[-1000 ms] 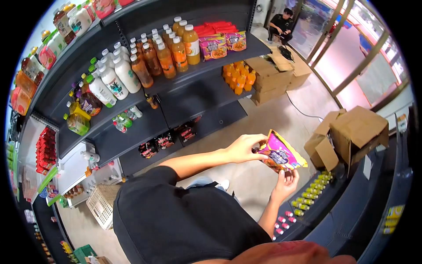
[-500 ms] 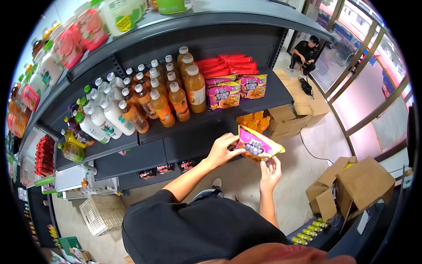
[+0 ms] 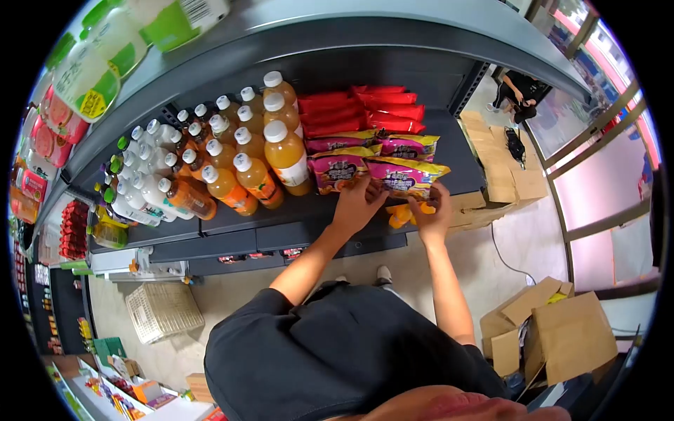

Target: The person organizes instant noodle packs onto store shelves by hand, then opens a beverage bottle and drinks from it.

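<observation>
A purple and yellow snack packet (image 3: 406, 178) is held at the front edge of the shelf, in front of another purple packet (image 3: 409, 148). My left hand (image 3: 359, 208) grips its lower left side, with the fingertips partly hidden at the packet. On the lower right corner, my right hand (image 3: 431, 212) has thumb and fingers closed. Just left of it stands a matching purple packet (image 3: 338, 170), close to my left fingers. Rows of red packets (image 3: 393, 112) stand behind the purple ones.
Large orange juice bottles (image 3: 286, 160) stand left of the packets on the dark shelf (image 3: 235, 219). White bottles (image 3: 133, 198) are farther left. An upper shelf (image 3: 393, 34) overhangs. Cardboard boxes (image 3: 572, 330) and a cream basket (image 3: 165, 312) are on the floor. A seated person (image 3: 521, 91) is beyond the shelf.
Both hands have carried the packet up and forward from in front of the shelf to its front edge, beside the other purple packets. The view has moved closer to the shelf.
</observation>
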Action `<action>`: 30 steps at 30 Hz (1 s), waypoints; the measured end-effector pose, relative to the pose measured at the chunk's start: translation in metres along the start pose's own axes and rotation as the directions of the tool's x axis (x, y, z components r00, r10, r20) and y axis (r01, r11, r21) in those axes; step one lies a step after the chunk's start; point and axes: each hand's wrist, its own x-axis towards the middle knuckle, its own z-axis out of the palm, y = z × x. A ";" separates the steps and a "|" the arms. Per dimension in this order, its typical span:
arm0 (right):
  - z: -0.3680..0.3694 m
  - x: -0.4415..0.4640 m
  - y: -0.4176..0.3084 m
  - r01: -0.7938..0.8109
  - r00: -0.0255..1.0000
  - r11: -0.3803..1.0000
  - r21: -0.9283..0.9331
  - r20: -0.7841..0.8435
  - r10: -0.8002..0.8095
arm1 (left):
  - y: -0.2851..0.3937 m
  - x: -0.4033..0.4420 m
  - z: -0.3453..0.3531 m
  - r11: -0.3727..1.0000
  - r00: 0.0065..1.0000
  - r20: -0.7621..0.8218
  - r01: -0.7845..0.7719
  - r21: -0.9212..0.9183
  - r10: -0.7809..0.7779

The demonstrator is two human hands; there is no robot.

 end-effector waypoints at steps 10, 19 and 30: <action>0.003 0.050 0.064 0.045 0.978 0.999 -0.016 0.204 -0.040 | -0.010 -0.007 0.061 0.996 0.977 -0.195 0.091 -0.010 -0.091; 0.001 0.060 0.084 0.163 0.960 0.986 0.039 0.223 -0.168 | 0.007 -0.011 0.087 0.984 0.932 -0.347 0.151 0.097 -0.109; -0.004 0.045 0.085 0.033 0.992 0.998 0.044 0.117 -0.038 | 0.013 -0.006 0.099 0.989 0.923 -0.368 0.139 0.051 -0.111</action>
